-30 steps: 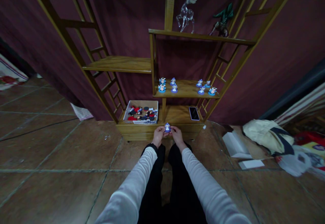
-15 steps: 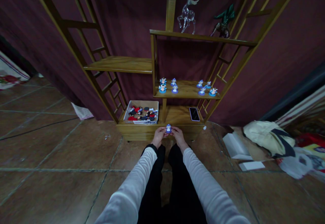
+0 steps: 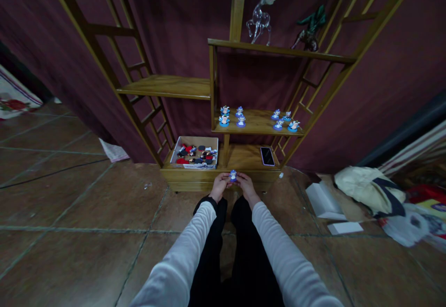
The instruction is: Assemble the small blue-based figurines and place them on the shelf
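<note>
A small white-and-purple figurine (image 3: 233, 175) on a round base is held upright between both hands, in front of the low wooden shelf. My left hand (image 3: 219, 185) grips it from the left, and my right hand (image 3: 246, 185) has its fingers closed on the right side. Similar figurines stand in two groups on the middle shelf (image 3: 259, 123); one purple figurine (image 3: 241, 121) is in the left group and a blue-based one (image 3: 293, 126) at the right end. Left of my hands, an open box (image 3: 172, 161) contains several jumbled red, black and white figurines.
A phone (image 3: 267, 156) lies on the bottom shelf at the right. Above stand a clear glass deer (image 3: 259, 21) and a dark green statuette (image 3: 311, 28). On the floor to the right are white boxes (image 3: 324, 201), a cream bag (image 3: 367, 187) and plastic bags (image 3: 404, 228).
The view has shifted slightly. The figurine is turned a little between my fingers; both hands stay on it in nearly the same place.
</note>
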Available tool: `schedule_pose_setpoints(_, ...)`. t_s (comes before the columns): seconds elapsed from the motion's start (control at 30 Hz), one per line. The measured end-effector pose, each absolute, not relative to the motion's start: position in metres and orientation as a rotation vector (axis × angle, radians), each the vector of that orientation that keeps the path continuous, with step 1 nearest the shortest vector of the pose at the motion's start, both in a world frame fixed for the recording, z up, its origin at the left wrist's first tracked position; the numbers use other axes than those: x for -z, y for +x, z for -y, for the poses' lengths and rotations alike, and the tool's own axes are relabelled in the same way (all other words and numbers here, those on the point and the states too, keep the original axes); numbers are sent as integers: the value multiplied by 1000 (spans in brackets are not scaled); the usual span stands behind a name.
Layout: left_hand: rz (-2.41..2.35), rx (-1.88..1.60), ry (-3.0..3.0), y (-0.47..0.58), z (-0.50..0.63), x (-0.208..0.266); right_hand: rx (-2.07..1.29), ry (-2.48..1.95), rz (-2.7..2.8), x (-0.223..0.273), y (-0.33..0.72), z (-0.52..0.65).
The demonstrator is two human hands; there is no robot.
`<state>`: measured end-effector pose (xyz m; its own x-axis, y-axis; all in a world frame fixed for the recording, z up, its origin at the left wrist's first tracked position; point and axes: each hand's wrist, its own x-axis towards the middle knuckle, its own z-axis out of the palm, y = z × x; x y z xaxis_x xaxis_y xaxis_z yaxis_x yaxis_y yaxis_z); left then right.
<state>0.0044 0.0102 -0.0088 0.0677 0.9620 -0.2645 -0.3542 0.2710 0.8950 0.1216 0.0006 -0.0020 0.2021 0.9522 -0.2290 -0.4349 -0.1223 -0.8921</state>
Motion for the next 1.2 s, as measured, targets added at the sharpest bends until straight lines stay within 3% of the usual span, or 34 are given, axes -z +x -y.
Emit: schedule_pose_setpoints(1.2, -963, -1165, 572, -3, -8, -5, -1386, -1067, 654, -5, 127, 6)
